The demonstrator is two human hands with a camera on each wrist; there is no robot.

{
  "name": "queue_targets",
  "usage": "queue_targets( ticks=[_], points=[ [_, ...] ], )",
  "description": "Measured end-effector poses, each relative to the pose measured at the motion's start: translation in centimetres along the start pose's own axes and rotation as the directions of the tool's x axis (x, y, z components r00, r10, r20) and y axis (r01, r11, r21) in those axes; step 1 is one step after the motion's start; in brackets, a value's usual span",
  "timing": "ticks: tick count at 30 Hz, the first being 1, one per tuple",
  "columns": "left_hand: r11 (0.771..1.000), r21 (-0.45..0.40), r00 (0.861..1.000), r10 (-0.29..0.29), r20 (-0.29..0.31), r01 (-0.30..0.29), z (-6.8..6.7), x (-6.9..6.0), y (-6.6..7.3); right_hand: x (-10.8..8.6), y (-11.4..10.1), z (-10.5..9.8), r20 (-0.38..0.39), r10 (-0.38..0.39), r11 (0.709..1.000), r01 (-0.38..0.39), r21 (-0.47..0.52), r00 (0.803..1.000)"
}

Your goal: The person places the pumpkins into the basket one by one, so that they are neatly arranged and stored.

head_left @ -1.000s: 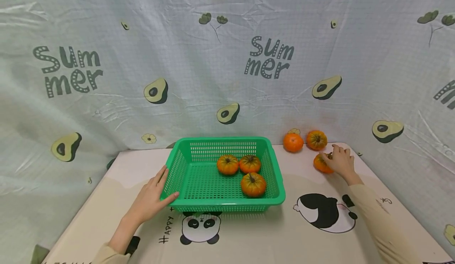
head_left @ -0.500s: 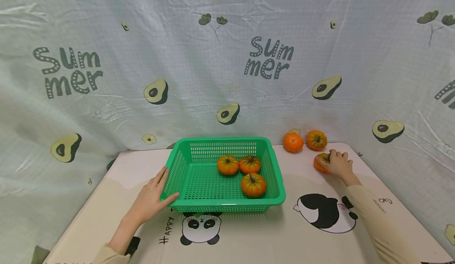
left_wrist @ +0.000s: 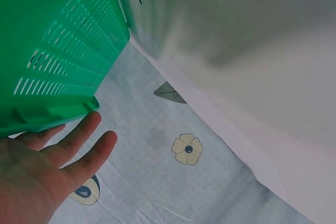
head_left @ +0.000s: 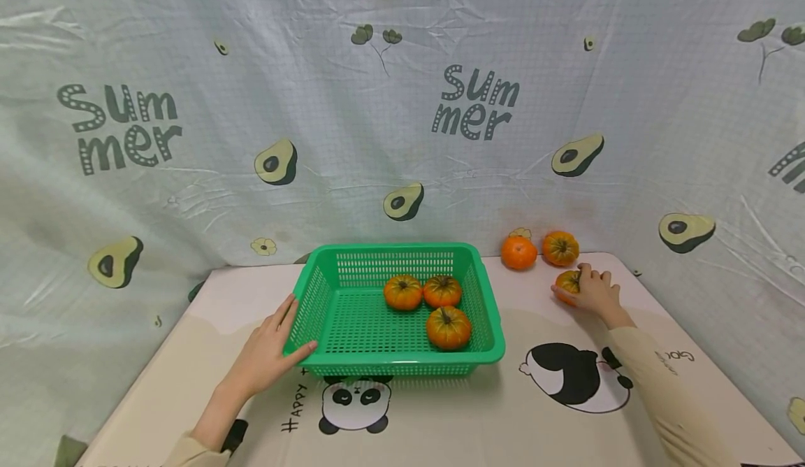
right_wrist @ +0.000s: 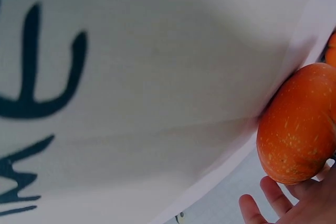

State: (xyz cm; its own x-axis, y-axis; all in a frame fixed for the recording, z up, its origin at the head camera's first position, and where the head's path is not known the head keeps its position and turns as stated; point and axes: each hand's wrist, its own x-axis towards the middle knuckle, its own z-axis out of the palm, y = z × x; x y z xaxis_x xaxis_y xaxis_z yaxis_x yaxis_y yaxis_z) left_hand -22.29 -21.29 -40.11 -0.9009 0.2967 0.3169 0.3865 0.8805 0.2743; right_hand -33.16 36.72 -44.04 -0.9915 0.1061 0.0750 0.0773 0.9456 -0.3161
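Note:
A green plastic basket [head_left: 402,357] stands on the table with three small orange pumpkins inside: one back left [head_left: 403,292], one back right [head_left: 443,290], one in front [head_left: 448,328]. My left hand [head_left: 264,355] rests at its left side, fingers straight along the rim and thumb at the front corner; the left wrist view shows fingers [left_wrist: 84,129] against the rim. At the table's far right, my right hand [head_left: 599,292] holds another pumpkin [head_left: 567,286], thumb on the near side. The right wrist view shows that pumpkin's [right_wrist: 299,124] speckled skin above the fingertips.
Behind the right hand, a smooth orange pumpkin [head_left: 518,252] and a ribbed pumpkin [head_left: 560,248] lie near the back edge. A patterned cloth curtain [head_left: 339,138] hangs behind and beside the table [head_left: 440,425], which bears printed panda drawings.
My right hand has come down onto the pumpkin and shifted slightly left, its fingers now round it. The left hand and basket have stayed in place.

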Motion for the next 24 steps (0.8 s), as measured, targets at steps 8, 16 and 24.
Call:
queue_targets(
  ticks=[8, 16, 24],
  points=[
    [1.000, -0.003, 1.000, -0.001, 0.000, 0.001, 0.07, -0.17, -0.03, -0.08, 0.09, 0.17, -0.007, -0.008, 1.000, 0.008, 0.004, 1.000],
    [1.000, -0.004, 1.000, -0.003, 0.002, 0.003, 0.19, -0.13, -0.04, -0.41, 0.07, 0.02, -0.005, -0.003, 1.000, 0.003, 0.002, 1.000],
    [1.000, -0.003, 1.000, 0.001, 0.000, -0.001, 0.17, -0.11, -0.14, -0.73, 0.10, -0.38, -0.012, -0.035, 0.999, 0.035, -0.020, 0.999]
  ],
)
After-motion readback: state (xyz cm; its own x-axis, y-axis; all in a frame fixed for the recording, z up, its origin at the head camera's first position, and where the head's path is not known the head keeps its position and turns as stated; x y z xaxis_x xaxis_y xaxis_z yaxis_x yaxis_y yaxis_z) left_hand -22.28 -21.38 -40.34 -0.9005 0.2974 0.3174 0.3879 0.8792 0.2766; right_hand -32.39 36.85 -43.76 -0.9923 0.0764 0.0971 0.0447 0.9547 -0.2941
